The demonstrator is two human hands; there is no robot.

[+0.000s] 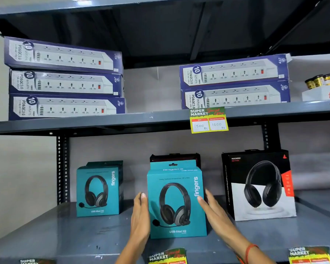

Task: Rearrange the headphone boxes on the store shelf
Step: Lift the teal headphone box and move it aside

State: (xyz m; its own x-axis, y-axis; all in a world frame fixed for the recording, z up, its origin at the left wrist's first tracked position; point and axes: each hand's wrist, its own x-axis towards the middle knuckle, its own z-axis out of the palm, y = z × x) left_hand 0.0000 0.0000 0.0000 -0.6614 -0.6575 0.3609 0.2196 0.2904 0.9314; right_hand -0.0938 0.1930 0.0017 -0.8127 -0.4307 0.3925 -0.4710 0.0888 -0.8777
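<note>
Hands flank a teal cardboard headphone box point(176, 204) upright on the grey metal shelf point(84, 235). Left hand point(140, 216) lies flat against its side; right hand point(211, 206) sits open at the opposite edge, likely steadying it for sliding.

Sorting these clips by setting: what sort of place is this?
Most likely a shop's electronics aisle: a "Super Market" price tag on the metal shelf, stacked power strip boxes, and a teal headset box between both hands.

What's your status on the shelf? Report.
Left hand and right hand open, flanking front teal headset box. Box upright, mid-shelf. Black headphone box close right.
</note>
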